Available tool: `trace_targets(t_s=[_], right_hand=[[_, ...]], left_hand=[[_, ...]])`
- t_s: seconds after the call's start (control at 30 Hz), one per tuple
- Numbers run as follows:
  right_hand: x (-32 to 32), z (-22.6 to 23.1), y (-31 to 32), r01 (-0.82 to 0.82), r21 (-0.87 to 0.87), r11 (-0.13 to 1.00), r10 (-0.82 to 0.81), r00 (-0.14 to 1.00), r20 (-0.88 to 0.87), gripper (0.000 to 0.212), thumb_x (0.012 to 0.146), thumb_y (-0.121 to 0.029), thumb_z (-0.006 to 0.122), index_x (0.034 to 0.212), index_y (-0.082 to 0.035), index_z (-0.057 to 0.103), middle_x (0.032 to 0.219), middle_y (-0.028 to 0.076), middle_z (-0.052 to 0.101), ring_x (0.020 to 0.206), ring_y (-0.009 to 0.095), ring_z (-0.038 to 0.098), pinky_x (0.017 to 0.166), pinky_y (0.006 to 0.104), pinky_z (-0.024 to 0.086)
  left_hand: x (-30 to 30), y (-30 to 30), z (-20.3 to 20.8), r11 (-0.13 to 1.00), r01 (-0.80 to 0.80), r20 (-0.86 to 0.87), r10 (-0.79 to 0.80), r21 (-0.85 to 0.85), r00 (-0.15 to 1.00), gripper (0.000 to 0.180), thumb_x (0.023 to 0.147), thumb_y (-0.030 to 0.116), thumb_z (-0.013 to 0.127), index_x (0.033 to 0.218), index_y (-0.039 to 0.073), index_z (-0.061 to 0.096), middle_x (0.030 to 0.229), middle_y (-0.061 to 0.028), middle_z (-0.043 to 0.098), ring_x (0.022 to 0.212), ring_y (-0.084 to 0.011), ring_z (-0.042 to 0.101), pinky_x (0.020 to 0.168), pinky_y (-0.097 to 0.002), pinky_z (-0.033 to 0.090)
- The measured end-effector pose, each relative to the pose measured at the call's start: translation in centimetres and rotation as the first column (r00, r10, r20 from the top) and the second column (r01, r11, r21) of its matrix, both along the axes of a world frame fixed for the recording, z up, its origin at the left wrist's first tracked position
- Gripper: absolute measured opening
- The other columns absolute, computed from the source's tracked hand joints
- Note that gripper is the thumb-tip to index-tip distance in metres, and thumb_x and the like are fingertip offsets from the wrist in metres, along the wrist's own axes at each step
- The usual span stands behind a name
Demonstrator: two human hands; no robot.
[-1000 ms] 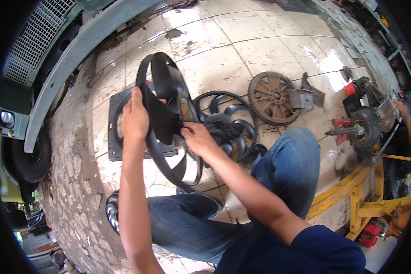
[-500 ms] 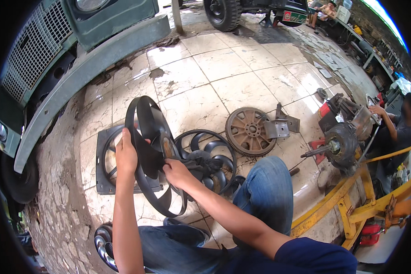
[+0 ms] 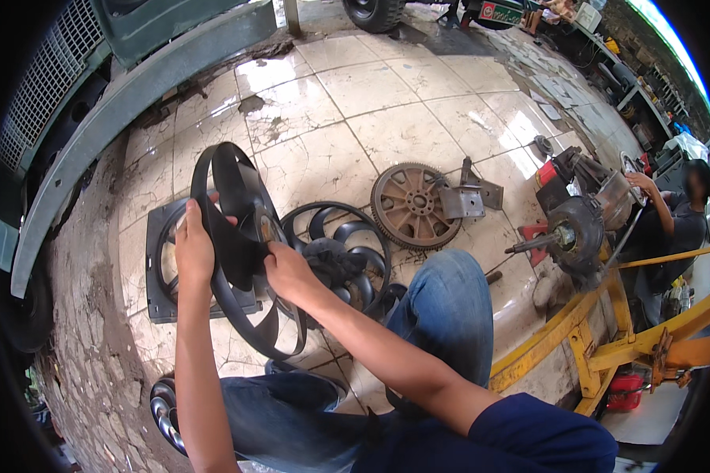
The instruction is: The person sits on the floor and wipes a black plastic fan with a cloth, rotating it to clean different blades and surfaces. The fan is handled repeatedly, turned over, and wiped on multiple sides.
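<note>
Denim knees [image 3: 442, 323]: blue, faded, bent; nearest the lower edge.

Glossy dark curved part [image 3: 164, 416]: partly hidden by the left forearm.

Ringed fan [image 3: 239, 251]: smooth black blades in a circular band, worn brownish metal at the hub; held on edge, tilted, ahead of the knees.

Left hand [image 3: 195, 248]: fingers wrapped over the fan's band, gripping it.

Right hand [image 3: 289, 273]: fingers curled against a blade near the hub; whether they pinch it cannot be told.

Square frame [image 3: 161, 306]: black, flat, round opening; largely blocked by ringed fan and left hand.

Second fan [image 3: 383, 256]: black, curved blades within a ring, flat on the floor; crumpled dark cloth [image 3: 335, 264] covers its middle.

Toothed wheel [image 3: 406, 225]: rusty brown, spoked; a bent grey metal bracket [image 3: 464, 202] overlaps its right side.

Yellow frame [image 3: 588, 370]: scuffed metal, right.

Shafted assembly [image 3: 573, 240]: grimy, dark, rounded housing.

Tiled floor [image 3: 371, 130]: cream, cracked, glossy.

Bumper [image 3: 126, 110]: grey-green, curved, upper left.

Co-worker [image 3: 674, 217]: dark shirt, far right.
</note>
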State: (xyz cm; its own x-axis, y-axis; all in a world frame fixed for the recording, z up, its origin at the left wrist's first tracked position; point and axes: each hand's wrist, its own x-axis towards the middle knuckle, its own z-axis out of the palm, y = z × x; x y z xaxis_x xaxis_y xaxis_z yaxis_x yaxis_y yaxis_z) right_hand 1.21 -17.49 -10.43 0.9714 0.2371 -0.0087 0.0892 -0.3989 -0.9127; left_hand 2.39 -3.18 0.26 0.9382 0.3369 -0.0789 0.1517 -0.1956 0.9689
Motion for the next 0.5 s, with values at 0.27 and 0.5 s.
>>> trace_targets(t_s=[0.27,0.5], right_hand=[[-2.4,0.5,1.3,-0.151,-0.249,0.957,0.196,0.967,0.164,0.021,0.091,-0.014,0.054,0.1,0.002,0.063,0.098,0.023,0.066,0.093,0.041,0.065,0.081,0.0509,0.052],[0.2,0.4,0.1,-0.027,-0.109,0.994,0.032,0.998,0.046,0.024,0.091,-0.015,0.051,0.099,0.003,0.064,0.096,0.027,0.067,0.093,0.044,0.066,0.083,0.0522,0.052]], left_hand=[[0.2,0.6,0.7,0.998,0.0,-0.012,0.001,0.062,1.0,0.06,0.107,0.048,0.029,0.135,0.005,0.058,0.088,-0.0108,0.072,0.078,-0.0158,0.067,0.075,-0.0296,0.054],[-0.5,-0.7,1.6,0.998,-0.013,-0.09,0.017,0.055,0.996,0.06,0.106,0.05,0.025,0.137,0.009,0.058,0.091,-0.0074,0.073,0.078,-0.014,0.067,0.076,-0.0283,0.053]])
